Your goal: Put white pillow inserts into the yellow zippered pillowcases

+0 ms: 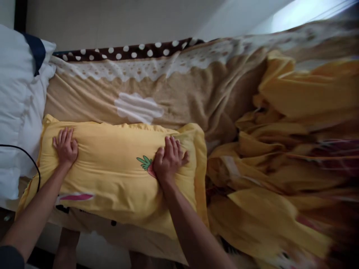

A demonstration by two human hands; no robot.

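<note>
Both hands lie palm down on the yellow pillow, pinching nothing. The left hand, toward the pillow's left end, has its fingers spread; the right hand rests toward the right end with its thumb set apart, partly covering a small leaf print. The pillow lies lengthwise across the lower left of the frame, on top of a tan blanket. The step in hand looks like pressing and smoothing the pillow.

To do this well, flat palms and even weight from both arms would probably serve better than fingertips, which could bunch the cloth. Shallow creases run between the two hands, so outward strokes from the middle toward each end should draw the cover tight. The border at the right end looks loose and rumpled, and seems to call for a light pull rather than a push.

At the left of the frame, a black cable crosses a white pillow and reaches the yellow pillow's edge; it is best kept from catching. The rumpled yellow cloth at right could snag the border too.
</note>
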